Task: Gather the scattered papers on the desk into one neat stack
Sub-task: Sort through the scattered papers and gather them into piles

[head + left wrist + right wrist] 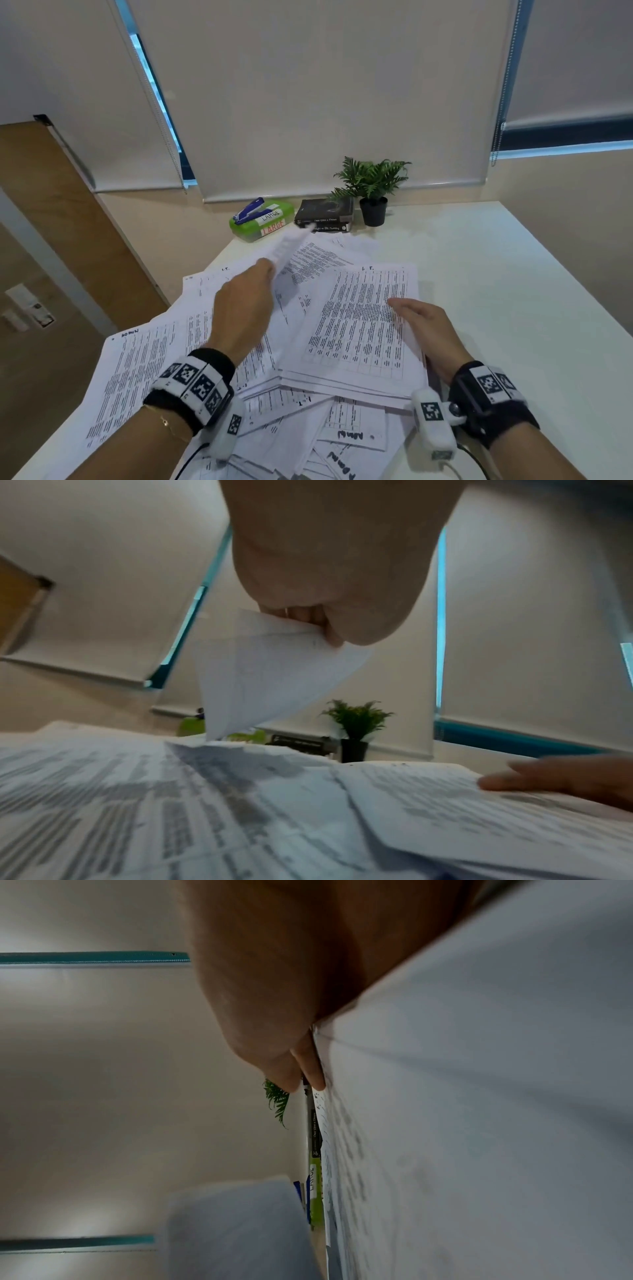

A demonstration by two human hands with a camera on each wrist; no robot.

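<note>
Printed papers (191,346) lie scattered over the near half of the white desk (496,274). A partly squared stack (363,329) lies on top of them right of centre. My left hand (250,305) pinches one sheet (291,245) by its corner and holds it lifted off the pile; in the left wrist view the sheet (260,674) hangs from the fingers (308,618). My right hand (428,329) rests on the stack's right edge with straight fingers, seen flat against the paper (479,1096) in the right wrist view.
At the desk's back edge stand a green box (270,219) labelled LARGE with a blue stapler (248,210) on it, two dark books (323,214) and a potted plant (373,192). Roller blinds hang behind. The desk's left edge runs diagonally beside a wooden panel (68,219).
</note>
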